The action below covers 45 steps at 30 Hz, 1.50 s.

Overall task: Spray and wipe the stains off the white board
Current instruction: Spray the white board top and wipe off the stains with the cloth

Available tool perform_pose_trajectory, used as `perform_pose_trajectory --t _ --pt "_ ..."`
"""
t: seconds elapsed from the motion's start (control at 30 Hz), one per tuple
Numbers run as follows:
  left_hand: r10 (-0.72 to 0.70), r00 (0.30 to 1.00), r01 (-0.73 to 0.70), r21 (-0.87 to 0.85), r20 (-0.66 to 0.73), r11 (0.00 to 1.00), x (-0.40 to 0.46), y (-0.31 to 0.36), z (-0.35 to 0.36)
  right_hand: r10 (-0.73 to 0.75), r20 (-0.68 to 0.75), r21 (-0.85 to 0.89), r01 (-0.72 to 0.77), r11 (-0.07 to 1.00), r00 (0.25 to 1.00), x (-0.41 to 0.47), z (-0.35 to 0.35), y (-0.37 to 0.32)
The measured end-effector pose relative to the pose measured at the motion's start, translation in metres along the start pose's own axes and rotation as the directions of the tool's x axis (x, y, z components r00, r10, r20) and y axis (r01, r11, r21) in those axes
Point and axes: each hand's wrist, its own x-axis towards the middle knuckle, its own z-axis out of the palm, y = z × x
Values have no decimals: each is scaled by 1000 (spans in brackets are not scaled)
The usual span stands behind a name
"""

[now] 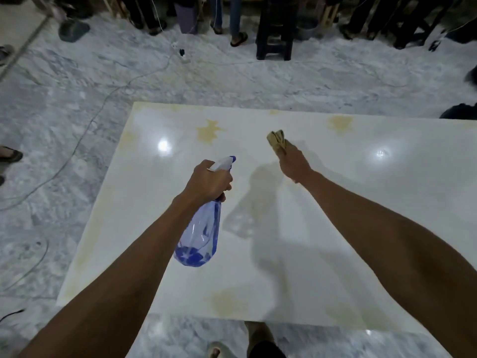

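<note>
A glossy white board (361,202) lies flat on the marble floor. Yellowish stains mark it: one star-shaped stain (208,131) at the far middle, another stain (340,124) at the far right, a faint stain (227,302) near the front edge, and streaks along the left edge. My left hand (210,180) grips a clear blue spray bottle (200,233) by its neck, nozzle pointing away over the board. My right hand (294,164) holds a crumpled, stained cloth (277,140) above the board's middle.
White cables (108,99) trail across the marble floor left of the board, ending at a power strip (180,51). A dark stool (275,29) and several people's legs stand along the far side. My feet (258,339) are at the board's front edge.
</note>
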Motion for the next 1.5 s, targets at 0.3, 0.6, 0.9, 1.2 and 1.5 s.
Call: perform_pose_trajectory --t 0.3,0.6,0.9,1.2,1.5 --pt "-49 999 50 -78 11 996 64 -13 16 120 326 -682 145 717 938 80 93 64" --pt "-56 994 57 -4 89 998 -2 -53 13 -12 371 -675 278 684 929 -81 124 97" --pt "-59 981 56 22 183 998 -114 -105 20 119 420 -641 202 740 900 -266 154 121" --pt "60 987 -64 22 146 998 -158 -97 -22 199 239 356 -277 892 950 -252 100 27" --pt "70 995 -65 -65 74 996 -81 -62 -73 149 297 728 -325 603 943 -125 110 -75"
